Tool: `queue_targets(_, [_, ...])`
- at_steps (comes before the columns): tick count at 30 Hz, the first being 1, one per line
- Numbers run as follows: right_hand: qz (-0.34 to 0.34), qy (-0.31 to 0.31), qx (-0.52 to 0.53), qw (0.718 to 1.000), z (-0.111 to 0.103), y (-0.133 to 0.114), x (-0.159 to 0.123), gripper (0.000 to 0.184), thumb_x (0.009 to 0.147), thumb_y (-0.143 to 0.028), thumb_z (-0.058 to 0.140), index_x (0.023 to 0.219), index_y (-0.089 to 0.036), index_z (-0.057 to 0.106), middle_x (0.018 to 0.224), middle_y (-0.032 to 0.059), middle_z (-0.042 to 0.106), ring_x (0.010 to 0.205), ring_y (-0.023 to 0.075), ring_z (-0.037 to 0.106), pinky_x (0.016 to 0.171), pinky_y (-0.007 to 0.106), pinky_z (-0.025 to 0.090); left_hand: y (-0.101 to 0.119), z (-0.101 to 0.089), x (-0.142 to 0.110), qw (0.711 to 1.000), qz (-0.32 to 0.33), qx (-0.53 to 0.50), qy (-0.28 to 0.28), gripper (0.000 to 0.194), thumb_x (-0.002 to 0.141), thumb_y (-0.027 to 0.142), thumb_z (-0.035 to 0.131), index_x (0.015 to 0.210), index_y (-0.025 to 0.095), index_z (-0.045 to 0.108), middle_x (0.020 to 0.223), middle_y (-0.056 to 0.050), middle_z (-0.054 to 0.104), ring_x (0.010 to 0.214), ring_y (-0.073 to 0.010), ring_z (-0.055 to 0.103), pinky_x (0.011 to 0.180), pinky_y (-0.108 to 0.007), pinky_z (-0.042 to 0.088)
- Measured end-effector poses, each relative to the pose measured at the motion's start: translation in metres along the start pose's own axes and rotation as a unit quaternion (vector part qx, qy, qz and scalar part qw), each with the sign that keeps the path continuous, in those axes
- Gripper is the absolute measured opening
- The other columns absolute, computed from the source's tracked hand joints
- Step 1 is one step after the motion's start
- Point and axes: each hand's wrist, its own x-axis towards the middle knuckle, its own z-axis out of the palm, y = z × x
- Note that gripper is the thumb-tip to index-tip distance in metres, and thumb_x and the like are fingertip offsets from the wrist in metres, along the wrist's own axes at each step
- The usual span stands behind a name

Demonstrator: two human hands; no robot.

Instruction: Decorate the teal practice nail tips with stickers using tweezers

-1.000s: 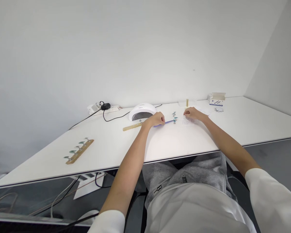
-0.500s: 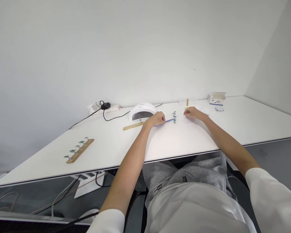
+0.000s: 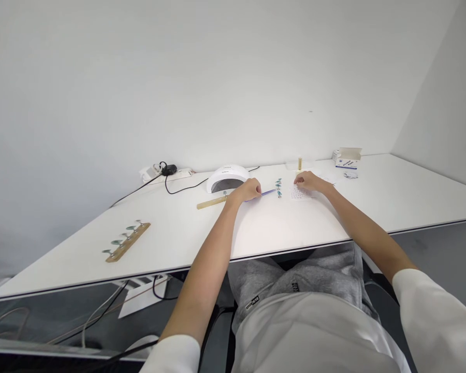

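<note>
Blue tool (image 3: 268, 192), thin and pointed, sits gripped in the left hand (image 3: 249, 190) above the table (image 3: 275, 228), and I see its tip close beside a short row of teal nail tips (image 3: 279, 195). Right of them lies a printed sheet (image 3: 301, 194), with the right hand (image 3: 307, 181) at its far side, fingers bent; I cannot tell whether they pinch anything. Farther right stands an open box (image 3: 346, 163).

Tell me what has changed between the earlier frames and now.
The left hand has drawn slightly left, moving the tip of the blue tool left to the edge of the teal pieces; it still holds the tool. The right hand remains at the printed sheet; the white dome-shaped device stayed put.
</note>
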Motion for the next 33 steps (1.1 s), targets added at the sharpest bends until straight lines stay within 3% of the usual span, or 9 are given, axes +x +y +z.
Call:
queue_targets(6, [0.002, 0.003, 0.004, 1.000, 0.000, 0.003, 0.001, 0.012, 0.081, -0.012, 0.057, 0.085, -0.016, 0.068, 0.092, 0.0072, 0.069, 0.081, 0.0155, 0.062, 0.073, 0.026, 0.048, -0.004, -0.012, -0.009, 1.000, -0.004, -0.003, -0.026, 0.016, 0.067, 0.011, 0.060, 0.078, 0.011, 0.072, 0.079, -0.007, 0.070, 0.061, -0.0127, 0.058, 0.053, -0.022, 0.041])
queue_targets(13, [-0.009, 0.028, 0.000, 1.000, -0.016, 0.014, 0.000, 0.016, 0.082, -0.012, 0.058, 0.092, -0.016, 0.070, 0.099, 0.0077, 0.070, 0.088, 0.0159, 0.063, 0.078, 0.024, 0.046, -0.006, -0.007, -0.006, 0.999, -0.033, 0.027, -0.024, 0.014, 0.070, 0.015, 0.063, 0.081, 0.012, 0.070, 0.086, -0.008, 0.069, 0.062, -0.0128, 0.058, 0.054, -0.022, 0.041])
queue_targets(21, [0.044, 0.042, -0.020, 0.998, -0.034, 0.022, -0.007, 0.019, 0.083, -0.012, 0.057, 0.095, -0.016, 0.071, 0.107, 0.0096, 0.069, 0.090, 0.0170, 0.062, 0.074, 0.024, 0.046, -0.010, 0.001, 0.003, 0.999, -0.007, -0.004, 0.050, 0.025, 0.076, 0.035, 0.064, 0.093, 0.016, 0.068, 0.102, -0.009, 0.066, 0.081, -0.0161, 0.062, 0.065, -0.022, 0.046])
queue_targets(26, [0.086, 0.046, -0.034, 0.995, -0.045, 0.022, -0.012, 0.018, 0.083, -0.017, 0.059, 0.097, -0.016, 0.071, 0.110, 0.0092, 0.068, 0.089, 0.0166, 0.062, 0.074, 0.024, 0.046, -0.017, 0.015, 0.015, 0.999, -0.004, 0.025, 0.034, 0.017, 0.075, 0.026, 0.065, 0.089, 0.017, 0.068, 0.100, -0.008, 0.066, 0.082, -0.0169, 0.062, 0.065, -0.022, 0.045])
queue_targets(33, [0.161, 0.001, -0.077, 0.984, -0.051, 0.033, -0.015, 0.020, 0.079, -0.019, 0.063, 0.098, -0.015, 0.072, 0.111, 0.0094, 0.068, 0.087, 0.0173, 0.063, 0.071, 0.023, 0.047, -0.028, 0.028, 0.024, 0.997, -0.007, 0.014, 0.075, 0.013, 0.078, 0.030, 0.064, 0.084, 0.019, 0.068, 0.090, -0.006, 0.067, 0.076, -0.0176, 0.063, 0.068, -0.026, 0.046])
